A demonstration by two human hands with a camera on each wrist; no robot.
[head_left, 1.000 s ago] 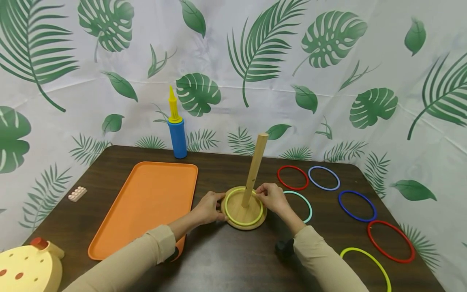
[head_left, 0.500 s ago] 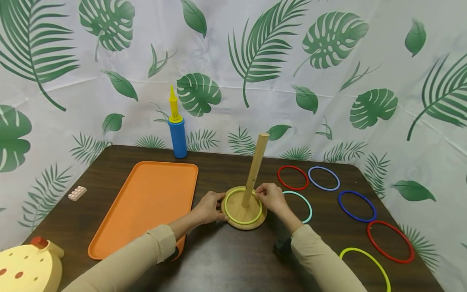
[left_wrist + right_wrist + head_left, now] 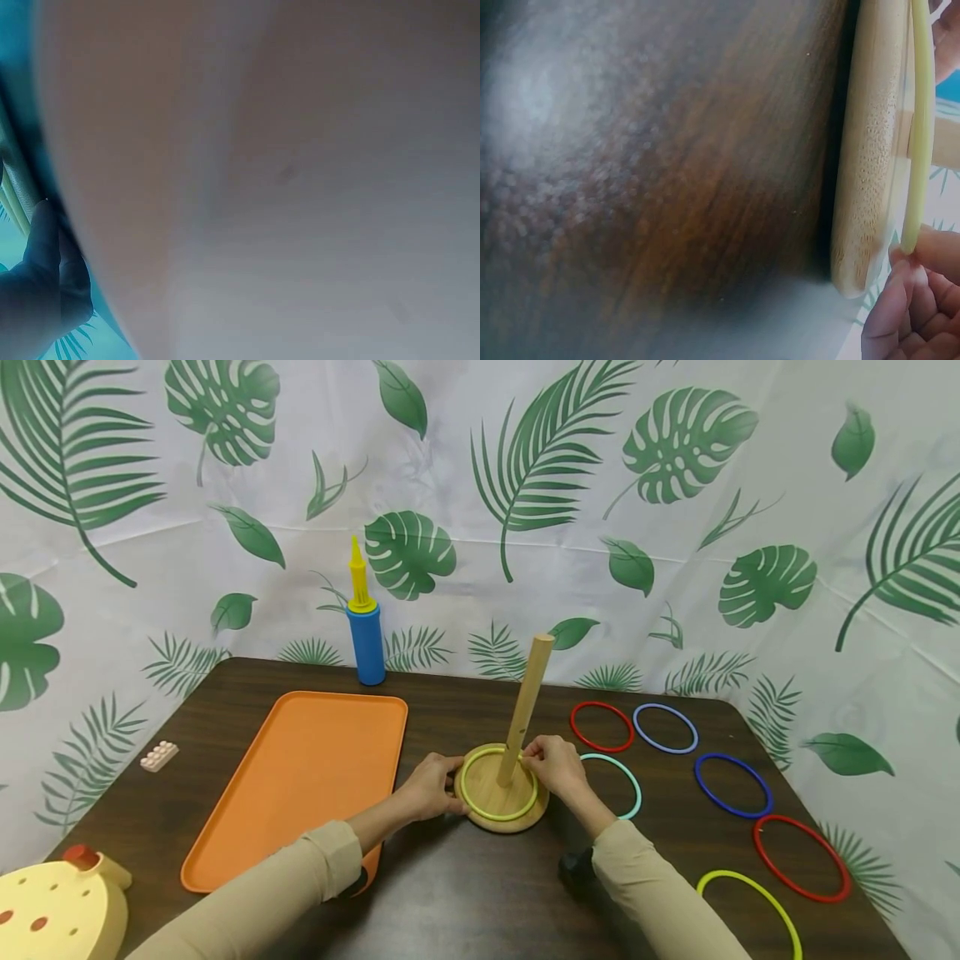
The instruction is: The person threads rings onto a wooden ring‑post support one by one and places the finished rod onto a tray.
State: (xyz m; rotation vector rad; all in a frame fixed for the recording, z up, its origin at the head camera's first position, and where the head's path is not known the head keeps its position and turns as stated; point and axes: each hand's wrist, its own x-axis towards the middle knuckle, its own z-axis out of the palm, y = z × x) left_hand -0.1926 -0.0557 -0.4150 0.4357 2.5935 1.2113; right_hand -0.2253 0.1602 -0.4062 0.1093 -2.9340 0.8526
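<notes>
A wooden peg stand (image 3: 528, 693), with a round base and a tall post, stands mid-table in the head view. Round the foot of the post is a yellow ring (image 3: 501, 818), low over the base. My left hand (image 3: 429, 787) grips the base's left edge, its thumb close to the ring. With thumb and fingertips, my right hand (image 3: 557, 764) pinches the ring on its right side; the right wrist view shows this pinch on the yellow ring (image 3: 921, 135) beside the base's edge. Skin fills most of the left wrist view and hides much of that grip.
An orange tray (image 3: 300, 777) lies at left, a blue and yellow hand pump (image 3: 367, 643) behind it. On the right lie several rings, including a red ring (image 3: 573, 727) and a blue ring (image 3: 765, 793). A cheese-like toy (image 3: 67, 910) sits front left, near a pale pink block (image 3: 159, 757).
My right forearm has shifted slightly left, and the yellow ring a touch with it. Both hands keep their hold.
</notes>
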